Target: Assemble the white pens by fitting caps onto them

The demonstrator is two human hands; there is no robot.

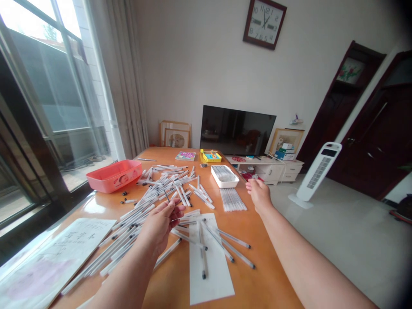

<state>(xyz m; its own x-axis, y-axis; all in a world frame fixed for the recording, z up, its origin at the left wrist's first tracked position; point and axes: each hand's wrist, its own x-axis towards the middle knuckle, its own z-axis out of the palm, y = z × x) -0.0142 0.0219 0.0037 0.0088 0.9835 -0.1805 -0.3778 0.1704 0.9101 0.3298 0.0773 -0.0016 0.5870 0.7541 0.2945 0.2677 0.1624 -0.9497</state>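
My left hand (165, 216) is closed in a pinch over the pile of pens, with a thin dark pen refill (165, 194) sticking up from its fingers. Around and under it lie many clear pen barrels (146, 209), several with black ends. Off the table's right side, my right hand (258, 194) has its fingers curled together; whatever they hold, if anything, cannot be made out. Left of that hand, a neat row of clear barrels (233, 200) lies before a white tray (236, 183) containing more barrels. Several pens rest across a white paper sheet (210, 287).
A red plastic bin (111, 182) stands at the table's left edge, near loose black caps (124, 201). A notebook (58, 257) lies at front left. Farther back are a yellow box (211, 158) and a colourful booklet (186, 156). A tower fan (317, 174) stands on the floor.
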